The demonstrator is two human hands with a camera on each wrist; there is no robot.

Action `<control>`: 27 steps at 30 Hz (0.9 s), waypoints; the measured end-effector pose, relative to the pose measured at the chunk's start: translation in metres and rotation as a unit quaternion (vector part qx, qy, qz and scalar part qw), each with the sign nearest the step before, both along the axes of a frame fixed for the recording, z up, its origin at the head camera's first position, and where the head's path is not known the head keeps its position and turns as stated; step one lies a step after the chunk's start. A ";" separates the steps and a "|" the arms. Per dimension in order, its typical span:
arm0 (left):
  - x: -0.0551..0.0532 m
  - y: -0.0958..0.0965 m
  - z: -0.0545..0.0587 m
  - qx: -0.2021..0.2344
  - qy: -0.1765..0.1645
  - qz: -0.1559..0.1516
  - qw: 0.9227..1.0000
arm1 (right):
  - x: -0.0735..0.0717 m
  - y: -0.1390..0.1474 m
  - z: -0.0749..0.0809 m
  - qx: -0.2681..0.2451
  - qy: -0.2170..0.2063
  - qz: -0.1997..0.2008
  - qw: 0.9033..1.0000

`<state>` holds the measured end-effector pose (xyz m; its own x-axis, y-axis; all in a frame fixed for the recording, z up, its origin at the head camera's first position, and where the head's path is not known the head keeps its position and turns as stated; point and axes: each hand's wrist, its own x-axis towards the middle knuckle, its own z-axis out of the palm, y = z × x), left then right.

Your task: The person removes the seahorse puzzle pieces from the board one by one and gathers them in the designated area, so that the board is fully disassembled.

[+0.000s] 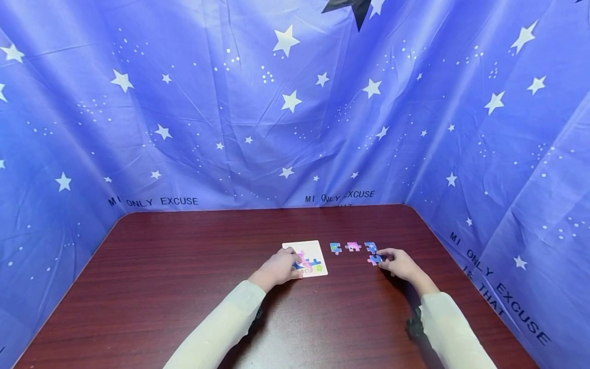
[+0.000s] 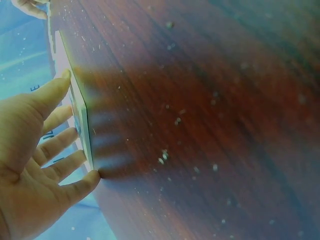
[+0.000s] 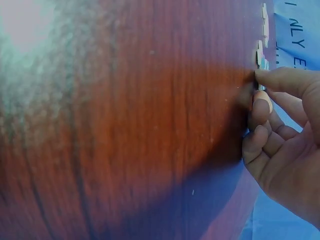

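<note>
Your left hand (image 1: pixel 278 268) rested unclenched on the puzzle board (image 1: pixel 306 245); your right hand (image 1: pixel 401 264) pinched a three-o'clock jigsaw piece (image 1: pixel 374 260), probably best kept level

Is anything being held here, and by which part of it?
The right hand pinches the nearest loose puzzle piece by its right side. The left hand only rests on the left side of the puzzle board.
</note>
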<state>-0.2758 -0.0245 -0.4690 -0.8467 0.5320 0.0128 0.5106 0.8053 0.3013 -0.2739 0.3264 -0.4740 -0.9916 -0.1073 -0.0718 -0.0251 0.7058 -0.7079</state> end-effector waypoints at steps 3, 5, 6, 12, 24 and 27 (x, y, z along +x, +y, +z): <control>0.000 0.000 0.000 -0.001 -0.001 0.000 1.000 | 0.001 0.000 0.001 -0.001 -0.005 -0.007 1.000; 0.000 0.000 0.000 0.000 -0.001 0.001 1.000 | 0.001 0.000 0.001 0.000 -0.006 -0.008 1.000; 0.000 0.000 0.000 0.000 -0.002 0.001 1.000 | 0.001 0.000 0.002 -0.001 -0.006 -0.011 1.000; 0.001 0.000 0.000 -0.001 0.000 0.001 1.000 | 0.001 0.000 0.000 -0.008 -0.009 -0.018 1.000; -0.001 0.000 -0.003 0.002 0.004 -0.002 1.000 | 0.000 0.002 -0.004 -0.020 -0.010 -0.024 0.999; -0.001 0.000 -0.004 0.004 0.004 -0.002 1.000 | 0.000 0.002 -0.004 -0.022 -0.007 -0.021 0.999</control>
<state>-0.2763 -0.0248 -0.4727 -0.8441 0.5357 0.0233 0.5166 0.8008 0.3031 -0.2738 0.3280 -0.4782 -0.9943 -0.0682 -0.0813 0.0142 0.6737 -0.7388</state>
